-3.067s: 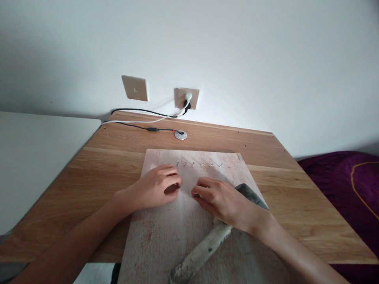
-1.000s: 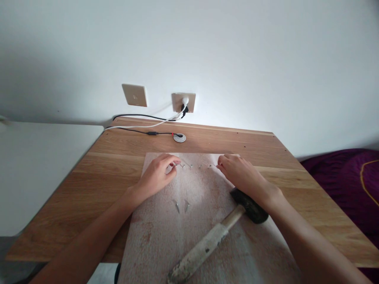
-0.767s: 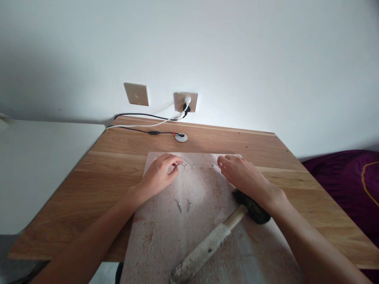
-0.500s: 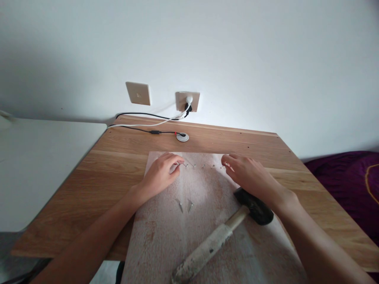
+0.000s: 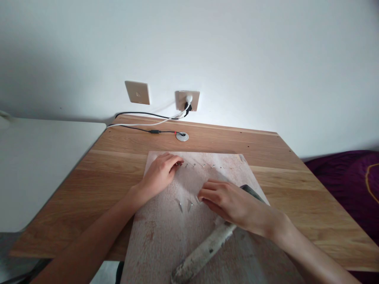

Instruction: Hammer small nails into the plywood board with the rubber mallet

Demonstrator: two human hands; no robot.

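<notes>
My left hand (image 5: 160,170) rests at the board's far left, thumb and fingers pinched around what seems to be the end nail of a row, mostly hidden. Several silver nails (image 5: 203,166) stand upright along the far part of the whitish wooden board (image 5: 148,240). Two small dark holes show at the row's right end. Over the middle right, my right hand (image 5: 226,199) is closed, with a small shiny nail barely visible at its fingertips. Two loose nails (image 5: 190,206) lie left of it. Beneath my right hand and forearm lies a hammer (image 5: 204,252), its head partly covered.
The board lies on a wooden desk (image 5: 97,173) against a white wall. Black and white cables (image 5: 142,125) run from a wall socket (image 5: 194,100) past a round cable grommet (image 5: 182,136). A white tabletop (image 5: 44,165) adjoins on the left; purple fabric (image 5: 346,177) is at right.
My right hand has drawn back toward me and left from the row's right end; the nail there is gone and a hole shows. My left hand has barely moved.
</notes>
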